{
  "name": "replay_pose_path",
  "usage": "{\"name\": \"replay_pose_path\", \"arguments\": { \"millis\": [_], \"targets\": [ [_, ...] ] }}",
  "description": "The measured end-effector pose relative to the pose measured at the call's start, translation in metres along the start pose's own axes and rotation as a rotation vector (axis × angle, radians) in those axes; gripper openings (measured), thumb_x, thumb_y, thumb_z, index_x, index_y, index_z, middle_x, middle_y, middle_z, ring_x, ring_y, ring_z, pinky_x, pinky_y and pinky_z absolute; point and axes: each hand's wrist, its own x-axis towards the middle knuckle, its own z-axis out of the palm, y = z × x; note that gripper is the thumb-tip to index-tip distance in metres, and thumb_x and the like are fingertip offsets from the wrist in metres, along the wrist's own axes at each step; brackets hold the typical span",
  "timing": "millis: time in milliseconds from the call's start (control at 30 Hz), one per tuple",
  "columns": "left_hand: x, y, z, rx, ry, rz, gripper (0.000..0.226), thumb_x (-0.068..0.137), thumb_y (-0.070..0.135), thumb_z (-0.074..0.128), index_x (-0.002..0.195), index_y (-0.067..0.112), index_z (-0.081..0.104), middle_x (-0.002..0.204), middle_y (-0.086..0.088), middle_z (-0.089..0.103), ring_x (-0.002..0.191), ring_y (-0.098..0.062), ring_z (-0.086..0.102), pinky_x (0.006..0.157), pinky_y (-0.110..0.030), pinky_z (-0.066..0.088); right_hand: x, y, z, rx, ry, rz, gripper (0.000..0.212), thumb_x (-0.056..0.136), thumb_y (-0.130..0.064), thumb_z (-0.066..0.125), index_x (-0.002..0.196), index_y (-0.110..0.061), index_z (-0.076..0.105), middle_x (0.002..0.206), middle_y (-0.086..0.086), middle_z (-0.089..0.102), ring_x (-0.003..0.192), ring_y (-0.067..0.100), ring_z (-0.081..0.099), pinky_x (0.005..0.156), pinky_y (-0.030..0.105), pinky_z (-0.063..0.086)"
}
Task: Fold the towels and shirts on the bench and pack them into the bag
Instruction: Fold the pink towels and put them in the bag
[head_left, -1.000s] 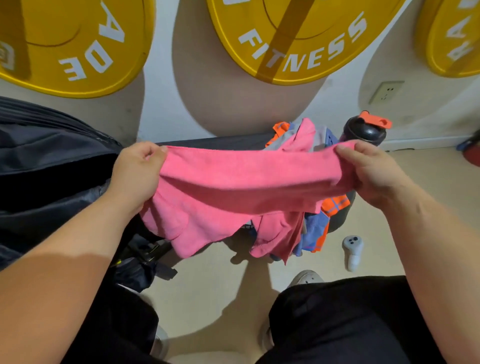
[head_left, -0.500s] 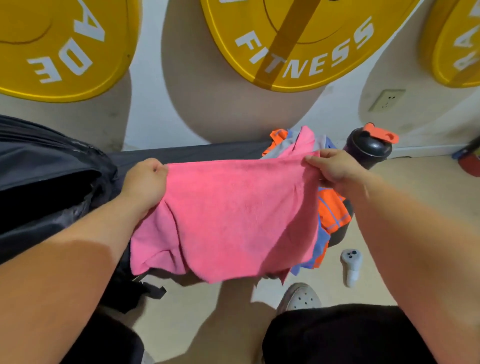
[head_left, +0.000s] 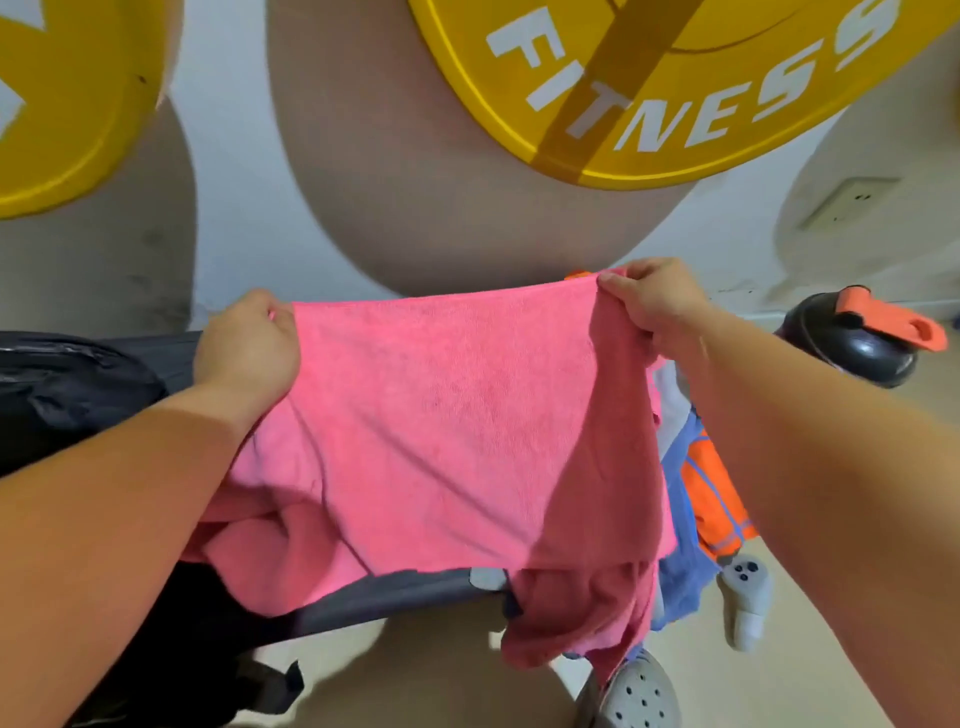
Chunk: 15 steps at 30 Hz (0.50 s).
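Note:
A pink towel (head_left: 447, 426) hangs spread between my two hands above the dark bench (head_left: 395, 597). My left hand (head_left: 249, 348) grips its top left corner. My right hand (head_left: 654, 306) pinches its top right corner. The towel's lower part drapes over the bench's front edge. To the right, a pile of blue and orange clothes (head_left: 701, 483) lies on the bench, partly hidden by the towel. The black bag (head_left: 62, 389) stands at the left, behind my left forearm.
A black shaker bottle (head_left: 852, 348) with an orange cap stands at the right. A grey controller (head_left: 748, 597) lies on the floor below the clothes. My grey shoe (head_left: 639, 696) shows at the bottom. Yellow weight plates (head_left: 649, 93) hang on the wall behind.
Both hands have raised the towel and pulled its top edge straight and level. The view has moved in closer and tilted up toward the wall.

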Motion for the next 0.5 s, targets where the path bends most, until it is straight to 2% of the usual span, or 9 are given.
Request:
{"name": "replay_pose_path", "arguments": {
  "millis": [100,200,267,367,400,500],
  "targets": [
    [0.014,0.001,0.008,0.079,-0.035,-0.010,0.025,0.098,0.026,0.045,0.105,0.008,0.060,0.114,-0.031,0.062,0.106,-0.049,0.056,0.089,-0.049,0.046,0.011,-0.002,0.018,-0.128,0.037,-0.100,0.030,0.084,-0.031,0.071,0.112,-0.019,0.070,0.094,0.004,0.069,0.083,0.018,0.061,0.078,0.030,0.050],
    [0.006,0.009,0.024,0.190,-0.159,-0.040,0.043,0.094,0.037,0.054,0.132,0.017,0.050,0.131,-0.024,0.052,0.121,-0.048,0.047,0.099,-0.055,0.040,-0.005,0.004,0.029,-0.238,-0.068,-0.241,0.047,0.083,-0.028,0.074,0.128,-0.022,0.060,0.106,0.003,0.064,0.096,0.019,0.059,0.086,0.028,0.043],
    [-0.014,0.020,0.036,0.214,-0.188,0.059,0.053,0.091,0.040,0.059,0.138,0.020,0.047,0.132,-0.021,0.048,0.121,-0.046,0.044,0.099,-0.056,0.038,-0.024,0.016,0.029,-0.371,-0.063,-0.373,0.050,0.083,-0.031,0.073,0.130,-0.021,0.059,0.119,0.009,0.060,0.109,0.027,0.056,0.093,0.033,0.042],
    [-0.056,0.046,0.049,0.177,-0.233,0.285,0.058,0.089,0.045,0.059,0.140,0.021,0.047,0.137,-0.015,0.048,0.123,-0.040,0.044,0.102,-0.053,0.038,-0.059,0.035,0.020,-0.718,0.049,-0.601,0.052,0.087,-0.048,0.051,0.130,-0.020,0.059,0.132,0.012,0.055,0.118,0.038,0.051,0.095,0.047,0.043],
    [-0.072,0.054,0.053,0.162,-0.270,0.335,0.059,0.090,0.047,0.057,0.142,0.021,0.045,0.142,-0.013,0.046,0.127,-0.038,0.042,0.105,-0.052,0.037,-0.072,0.040,0.017,-0.825,0.038,-0.659,0.056,0.086,-0.052,0.045,0.131,-0.021,0.058,0.139,0.013,0.052,0.125,0.038,0.048,0.099,0.050,0.041],
    [-0.120,0.074,0.060,0.148,-0.378,0.408,0.063,0.095,0.051,0.048,0.151,0.024,0.034,0.159,-0.009,0.028,0.144,-0.033,0.026,0.117,-0.052,0.021,-0.104,0.050,0.018,-0.954,-0.107,-0.688,0.070,0.091,-0.061,0.030,0.146,-0.020,0.045,0.160,0.011,0.030,0.149,0.033,0.023,0.118,0.056,0.018]
  ]
}}
